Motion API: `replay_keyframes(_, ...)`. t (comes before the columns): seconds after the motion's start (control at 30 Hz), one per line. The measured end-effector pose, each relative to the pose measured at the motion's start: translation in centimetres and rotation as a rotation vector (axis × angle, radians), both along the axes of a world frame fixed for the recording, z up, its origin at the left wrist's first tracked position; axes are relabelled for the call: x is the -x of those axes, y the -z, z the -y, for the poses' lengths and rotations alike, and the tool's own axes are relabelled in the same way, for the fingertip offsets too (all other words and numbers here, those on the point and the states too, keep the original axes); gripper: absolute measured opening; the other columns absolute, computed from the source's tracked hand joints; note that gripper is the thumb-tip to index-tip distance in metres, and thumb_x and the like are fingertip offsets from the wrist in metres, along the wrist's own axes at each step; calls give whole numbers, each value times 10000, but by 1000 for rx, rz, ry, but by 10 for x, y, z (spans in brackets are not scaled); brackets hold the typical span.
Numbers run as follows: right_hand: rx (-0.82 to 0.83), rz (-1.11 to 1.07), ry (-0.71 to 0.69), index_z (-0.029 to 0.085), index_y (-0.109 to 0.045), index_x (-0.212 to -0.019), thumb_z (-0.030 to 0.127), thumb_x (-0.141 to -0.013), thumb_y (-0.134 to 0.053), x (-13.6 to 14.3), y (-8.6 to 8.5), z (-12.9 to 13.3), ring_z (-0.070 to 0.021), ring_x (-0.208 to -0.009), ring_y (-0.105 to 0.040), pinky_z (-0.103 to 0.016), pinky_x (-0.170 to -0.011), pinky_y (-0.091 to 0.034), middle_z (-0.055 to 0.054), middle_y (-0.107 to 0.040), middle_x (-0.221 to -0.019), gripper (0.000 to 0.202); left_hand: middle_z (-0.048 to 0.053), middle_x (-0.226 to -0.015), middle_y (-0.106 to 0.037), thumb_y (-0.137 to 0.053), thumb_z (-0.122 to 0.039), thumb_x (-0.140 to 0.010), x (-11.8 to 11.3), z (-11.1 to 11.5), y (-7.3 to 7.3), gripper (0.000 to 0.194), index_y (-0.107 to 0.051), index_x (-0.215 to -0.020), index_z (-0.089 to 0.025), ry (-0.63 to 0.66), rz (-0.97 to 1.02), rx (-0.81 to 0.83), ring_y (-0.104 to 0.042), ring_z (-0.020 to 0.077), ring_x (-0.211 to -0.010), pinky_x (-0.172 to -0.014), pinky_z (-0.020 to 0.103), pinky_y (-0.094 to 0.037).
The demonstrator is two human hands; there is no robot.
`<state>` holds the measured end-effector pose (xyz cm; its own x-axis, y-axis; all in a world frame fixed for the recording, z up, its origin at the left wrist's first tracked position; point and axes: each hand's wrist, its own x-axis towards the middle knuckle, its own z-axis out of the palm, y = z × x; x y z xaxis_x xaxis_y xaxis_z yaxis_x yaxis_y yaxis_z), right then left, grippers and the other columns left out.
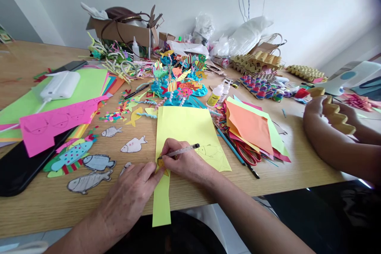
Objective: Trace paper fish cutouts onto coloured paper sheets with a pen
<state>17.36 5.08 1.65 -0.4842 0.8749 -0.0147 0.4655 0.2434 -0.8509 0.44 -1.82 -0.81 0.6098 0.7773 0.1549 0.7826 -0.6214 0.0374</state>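
A pen (184, 150) with a clear barrel is gripped in my right hand (181, 162), its tip down at a small orange-yellow paper cutout (160, 162). My left hand (135, 186) comes in from the left, fingers curled together, thumb and fingertips pressing the cutout's edge. Beneath both lies a yellow sheet of paper (184, 123), whose narrow strip hangs past the table edge. A fish outline (210, 151) is drawn on the sheet's right part. Grey-white paper fish (89, 181) lie left of my left hand, one partly hidden by it.
Pink paper with drawn fish (56, 121) and a white charger (64, 84) lie left. Red scissors (247, 154) sit under coloured sheets (250, 123) at right. Glue bottles (215, 95) stand behind, near a blue decorated piece with paper fish (178, 87). Another person's arm (330, 147) rests at right.
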Motion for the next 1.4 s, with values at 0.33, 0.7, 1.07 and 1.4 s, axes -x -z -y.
replay_keyframes(0.33, -14, -12, 0, 186, -485, -660, 43, -654, -528, -2, 0, -2, -77, -504, -461, -172, -464, -338, 67, -499, -553, 150, 93, -1184, -576, -328, -11, -866, 5, 1, 9, 471, -502, -1264, -195, 25, 33, -58, -555, 234, -981, -826, 386, -435)
replay_keyframes(0.7, 32, -106, 24, 187, -479, -668, 58, -646, -523, -4, 4, -3, -80, -512, -458, -173, -462, -341, 59, -515, -572, 138, 82, -1207, -613, -306, 7, -860, 4, -1, 12, 489, -537, -1253, -169, 58, 56, -112, -573, 216, -870, -773, 369, -437)
replay_keyframes(1.07, 26, -87, 1, 185, -486, -650, 32, -630, -539, -3, 4, -2, -72, -499, -439, -168, -456, -335, 73, -495, -547, 163, 59, -1169, -636, -300, 23, -826, 3, -2, 2, 516, -565, -1221, -178, 69, 35, -90, -577, 227, -861, -741, 371, -453)
replay_keyframes(1.4, 9, -43, 18, 185, -477, -644, 33, -636, -532, -2, 1, -2, -70, -491, -434, -166, -448, -325, 76, -492, -536, 162, 70, -1119, -652, -295, 2, -850, 3, -4, 4, 477, -575, -1199, -164, 77, 83, -109, -595, 230, -883, -747, 374, -473)
